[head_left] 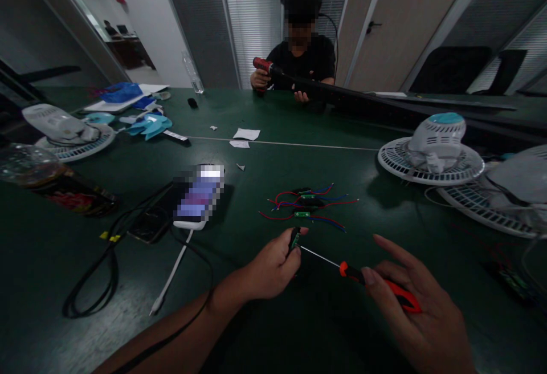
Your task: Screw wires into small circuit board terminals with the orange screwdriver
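Observation:
Between the thumb and fingers of my left hand (pixel 273 265) is a small green circuit board (pixel 295 239) with a black part. My right hand (pixel 421 305) grips a screwdriver (pixel 397 295) with an orange and black handle. Its thin metal shaft points left, and the tip meets or nearly meets the board; I cannot tell whether it touches. My right index finger is stretched out, off the handle. Just beyond my left hand, several small circuit boards (pixel 302 214) with red and blue wires lie on the green table (pixel 342 163).
At left are a lit phone (pixel 199 197), a dark phone (pixel 149 223), cables (pixel 113 277), a bottle (pixel 64 186) and a white fan part (pixel 85 137). White fan parts (pixel 431 160) stand at right. Across the table a person (pixel 301 55) holds a red power drill (pixel 262 66) against a long black bar (pixel 363 100).

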`<action>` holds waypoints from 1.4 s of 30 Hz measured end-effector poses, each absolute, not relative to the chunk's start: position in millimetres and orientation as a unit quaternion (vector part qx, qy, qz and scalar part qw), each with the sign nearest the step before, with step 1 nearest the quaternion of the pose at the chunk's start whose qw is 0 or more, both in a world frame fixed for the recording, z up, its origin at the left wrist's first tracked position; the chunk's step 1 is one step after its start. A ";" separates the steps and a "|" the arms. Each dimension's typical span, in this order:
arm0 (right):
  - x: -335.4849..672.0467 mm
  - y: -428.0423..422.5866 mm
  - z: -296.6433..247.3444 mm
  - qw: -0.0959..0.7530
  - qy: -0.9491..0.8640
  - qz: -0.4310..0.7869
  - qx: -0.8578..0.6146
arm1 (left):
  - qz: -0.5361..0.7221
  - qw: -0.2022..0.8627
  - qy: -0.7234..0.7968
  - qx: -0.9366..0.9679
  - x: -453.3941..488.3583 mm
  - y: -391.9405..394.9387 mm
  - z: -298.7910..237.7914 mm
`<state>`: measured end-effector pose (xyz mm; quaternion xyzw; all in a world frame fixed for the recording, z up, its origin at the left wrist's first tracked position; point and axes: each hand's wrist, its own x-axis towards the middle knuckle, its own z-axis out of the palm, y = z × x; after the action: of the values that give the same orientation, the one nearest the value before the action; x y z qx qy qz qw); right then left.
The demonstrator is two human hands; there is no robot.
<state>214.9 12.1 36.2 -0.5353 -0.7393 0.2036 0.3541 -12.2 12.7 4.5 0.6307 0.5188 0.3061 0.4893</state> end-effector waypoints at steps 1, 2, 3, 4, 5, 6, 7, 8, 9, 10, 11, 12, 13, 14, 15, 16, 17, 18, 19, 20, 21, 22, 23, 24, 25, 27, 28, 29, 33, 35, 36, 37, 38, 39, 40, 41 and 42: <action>214.3 11.9 36.6 0.353 -0.740 0.207 -0.533 | 0.309 0.487 0.517 0.632 -12.3 12.7 3.9; 214.0 11.5 36.9 0.350 -0.743 0.212 -0.530 | 0.312 0.486 0.515 0.633 -12.3 12.7 3.4; 214.0 11.1 36.9 0.347 -0.747 0.217 -0.524 | 0.313 0.488 0.514 0.632 -12.4 12.6 2.9; 214.4 10.7 36.5 0.346 -0.752 0.222 -0.515 | 0.314 0.491 0.513 0.631 -12.3 12.6 2.5; 215.2 10.2 35.8 0.348 -0.757 0.227 -0.505 | 0.315 0.493 0.512 0.628 -12.2 12.6 2.3; 216.2 9.8 34.8 0.350 -0.762 0.229 -0.495 | 0.315 0.497 0.512 0.626 -12.1 12.6 2.4; 217.3 9.4 33.6 0.354 -0.765 0.230 -0.486 | 0.315 0.499 0.513 0.623 -11.9 12.6 2.7; 218.4 9.2 32.3 0.358 -0.767 0.228 -0.482 | 0.314 0.501 0.514 0.621 -11.8 12.6 3.2; 219.4 9.0 31.2 0.359 -0.766 0.226 -0.484 | 0.312 0.502 0.515 0.621 -11.7 12.7 3.8; 220.0 8.9 30.3 0.357 -0.762 0.221 -0.493 | 0.311 0.501 0.517 0.621 -11.7 12.7 4.4; 220.2 9.0 29.7 0.353 -0.757 0.214 -0.506 | 0.310 0.497 0.518 0.623 -11.7 12.7 4.9; 220.0 9.0 29.6 0.349 -0.751 0.205 -0.521 | 0.308 0.493 0.520 0.625 -11.8 12.7 5.2; 219.4 9.1 29.8 0.346 -0.745 0.196 -0.535 | 0.306 0.490 0.521 0.628 -11.9 12.7 5.3; 218.4 9.2 30.4 0.343 -0.740 0.190 -0.546 | 0.304 0.487 0.523 0.631 -12.0 12.7 5.1; 217.3 9.3 31.2 0.343 -0.737 0.187 -0.552 | 0.304 0.483 0.524 0.632 -12.1 12.7 4.8; 216.2 9.4 32.1 0.346 -0.735 0.188 -0.553 | 0.305 0.480 0.524 0.634 -12.1 12.7 4.3; 215.3 9.6 32.9 0.348 -0.734 0.193 -0.550 | 0.307 0.479 0.524 0.634 -12.1 12.7 3.8; 214.6 9.8 33.6 0.351 -0.734 0.198 -0.547 | 0.308 0.479 0.523 0.634 -12.0 12.7 3.5; 214.3 10.1 34.0 0.354 -0.735 0.202 -0.541 | 0.309 0.482 0.523 0.632 -11.9 12.7 3.4; 214.4 10.6 34.1 0.356 -0.738 0.204 -0.536 | 0.308 0.487 0.522 0.629 -11.7 12.6 3.6; 214.8 11.1 34.0 0.356 -0.742 0.203 -0.531 | 0.306 0.494 0.520 0.626 -11.5 12.6 4.0; 215.4 11.7 33.7 0.354 -0.746 0.200 -0.528 | 0.305 0.499 0.519 0.623 -11.2 12.5 4.7; 216.2 12.3 33.3 0.350 -0.750 0.196 -0.525 | 0.305 0.502 0.518 0.622 -11.0 12.5 5.5; 217.1 12.8 32.8 0.347 -0.756 0.190 -0.521 | 0.306 0.504 0.518 0.620 -10.8 12.4 6.3; 217.8 13.3 32.5 0.345 -0.761 0.185 -0.517 | 0.307 0.505 0.518 0.619 -10.6 12.3 7.1; 218.8 13.6 32.1 0.342 -0.771 0.175 -0.509 | 0.306 0.508 0.517 0.618 -10.4 12.2 7.9; 219.0 13.6 32.1 0.342 -0.774 0.173 -0.505 | 0.305 0.508 0.517 0.618 -10.4 12.2 7.9; 219.1 13.5 32.2 0.342 -0.774 0.172 -0.504 | 0.304 0.506 0.517 0.620 -10.5 12.2 7.7; 219.2 13.6 32.5 0.340 -0.774 0.169 -0.506 | 0.306 0.495 0.520 0.626 -11.2 12.2 6.3; 219.4 14.1 32.1 0.340 -0.775 0.166 -0.506 | 0.302 0.498 0.520 0.624 -11.4 12.0 6.3; 219.5 14.3 32.0 0.342 -0.774 0.165 -0.507 | 0.301 0.499 0.521 0.624 -11.4 11.9 6.4; 219.5 14.3 31.9 0.345 -0.771 0.167 -0.510 | 0.300 0.499 0.521 0.624 -11.3 11.9 6.6; 219.4 14.3 32.0 0.348 -0.767 0.169 -0.512 | 0.301 0.498 0.520 0.625 -11.2 11.8 6.7; 219.2 14.1 32.1 0.351 -0.764 0.173 -0.513 | 0.302 0.497 0.520 0.626 -11.1 11.7 6.7; 219.0 13.8 32.4 0.353 -0.763 0.177 -0.511 | 0.302 0.498 0.519 0.626 -11.0 11.7 6.7; 218.8 13.5 32.6 0.355 -0.763 0.181 -0.508 | 0.303 0.500 0.518 0.625 -10.9 11.6 6.5; 218.6 13.1 32.7 0.357 -0.762 0.185 -0.508 | 0.304 0.499 0.518 0.625 -10.9 11.7 6.1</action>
<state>218.6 13.1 32.7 -0.5075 -0.7621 0.1849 0.3570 -10.9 11.7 6.1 0.6245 0.5177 0.3042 0.4994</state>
